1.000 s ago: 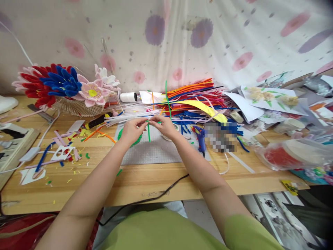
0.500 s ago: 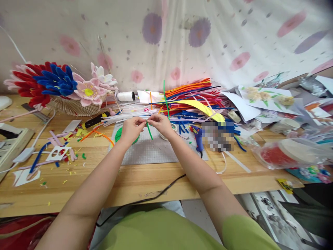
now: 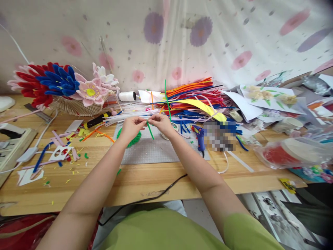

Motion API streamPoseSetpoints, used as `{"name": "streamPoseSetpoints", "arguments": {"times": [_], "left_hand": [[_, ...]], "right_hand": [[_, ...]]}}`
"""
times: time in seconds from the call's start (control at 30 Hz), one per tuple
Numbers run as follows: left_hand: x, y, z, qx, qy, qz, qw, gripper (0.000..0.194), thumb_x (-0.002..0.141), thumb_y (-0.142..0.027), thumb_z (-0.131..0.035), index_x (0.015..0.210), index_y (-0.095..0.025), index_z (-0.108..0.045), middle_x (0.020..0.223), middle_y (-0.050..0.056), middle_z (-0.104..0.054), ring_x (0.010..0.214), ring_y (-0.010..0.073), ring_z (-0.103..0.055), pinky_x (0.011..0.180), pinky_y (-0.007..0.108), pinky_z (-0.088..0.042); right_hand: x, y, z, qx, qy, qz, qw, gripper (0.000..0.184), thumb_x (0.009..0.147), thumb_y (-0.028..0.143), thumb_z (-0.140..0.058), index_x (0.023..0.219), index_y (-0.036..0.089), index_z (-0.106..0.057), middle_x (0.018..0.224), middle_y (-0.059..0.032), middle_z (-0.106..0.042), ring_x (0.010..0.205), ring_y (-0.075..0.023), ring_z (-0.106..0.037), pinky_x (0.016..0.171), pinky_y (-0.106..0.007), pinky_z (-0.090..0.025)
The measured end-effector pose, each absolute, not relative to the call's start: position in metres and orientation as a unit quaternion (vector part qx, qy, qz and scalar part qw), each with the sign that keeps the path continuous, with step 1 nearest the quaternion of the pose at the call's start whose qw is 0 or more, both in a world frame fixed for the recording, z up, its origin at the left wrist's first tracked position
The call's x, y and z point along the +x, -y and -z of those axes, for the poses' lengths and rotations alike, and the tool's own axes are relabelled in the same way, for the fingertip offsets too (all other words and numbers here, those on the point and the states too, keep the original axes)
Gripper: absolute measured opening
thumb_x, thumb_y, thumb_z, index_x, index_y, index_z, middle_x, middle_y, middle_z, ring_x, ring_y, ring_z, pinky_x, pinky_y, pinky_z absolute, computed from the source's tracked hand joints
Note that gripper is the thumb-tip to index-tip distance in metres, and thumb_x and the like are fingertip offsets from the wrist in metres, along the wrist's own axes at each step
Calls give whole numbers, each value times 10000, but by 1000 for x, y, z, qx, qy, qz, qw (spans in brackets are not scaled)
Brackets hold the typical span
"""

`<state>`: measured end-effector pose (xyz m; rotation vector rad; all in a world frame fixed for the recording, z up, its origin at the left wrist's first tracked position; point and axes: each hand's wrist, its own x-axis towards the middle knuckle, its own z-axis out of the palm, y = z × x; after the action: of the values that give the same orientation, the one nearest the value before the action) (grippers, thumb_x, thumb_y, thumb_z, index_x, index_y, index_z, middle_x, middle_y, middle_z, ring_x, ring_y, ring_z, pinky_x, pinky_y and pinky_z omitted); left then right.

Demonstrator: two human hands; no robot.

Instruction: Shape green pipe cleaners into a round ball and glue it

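Above the grey cutting mat [image 3: 156, 152], my left hand [image 3: 133, 127] and my right hand [image 3: 162, 125] meet fingertip to fingertip. Both pinch a short green pipe cleaner [image 3: 150, 131], whose free end slants down between them. Partly behind my left hand, a coiled green fuzzy piece [image 3: 134, 139] lies on the mat. A white roll [image 3: 164, 135] sits beside my right wrist, mostly covered by it. One long green pipe cleaner [image 3: 167, 99] stands out behind my right hand, across the piled stems.
Bundles of coloured pipe cleaners [image 3: 192, 91] lie along the back. A purple glue gun [image 3: 199, 137] is at the mat's right. Fuzzy flowers [image 3: 61, 81] stand back left, with scraps [image 3: 75, 156] in front. A black cable [image 3: 153, 196] crosses the front edge.
The whole view has shifted slightly. Both hands keep their pinch on the green pipe cleaner, and more of the coiled green piece shows beside my left hand.
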<state>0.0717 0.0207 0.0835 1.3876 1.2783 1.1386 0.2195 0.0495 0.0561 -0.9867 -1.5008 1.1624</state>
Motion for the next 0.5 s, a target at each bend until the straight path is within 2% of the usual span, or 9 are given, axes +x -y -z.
{"name": "streamPoseSetpoints", "arguments": {"times": [0.27, 0.5], "left_hand": [[71, -25, -82, 541, -513, -476, 466, 313, 504, -384, -749, 650, -124, -654, 613, 30, -645, 583, 136, -616, 567, 262, -518], [65, -28, -77, 558, -508, -479, 449, 247, 545, -341, -723, 655, -128, -663, 596, 32, -650, 560, 138, -606, 591, 276, -504]], "right_hand": [[217, -46, -60, -402, 567, -524, 493, 222, 554, 333, -704, 654, 147, -635, 645, 10, -617, 625, -95, -531, 663, -249, -419], [214, -45, -63, -390, 537, -564, 491, 220, 529, 317, -724, 632, 141, -641, 587, 24, -596, 578, -75, -506, 622, -233, -405]]}}
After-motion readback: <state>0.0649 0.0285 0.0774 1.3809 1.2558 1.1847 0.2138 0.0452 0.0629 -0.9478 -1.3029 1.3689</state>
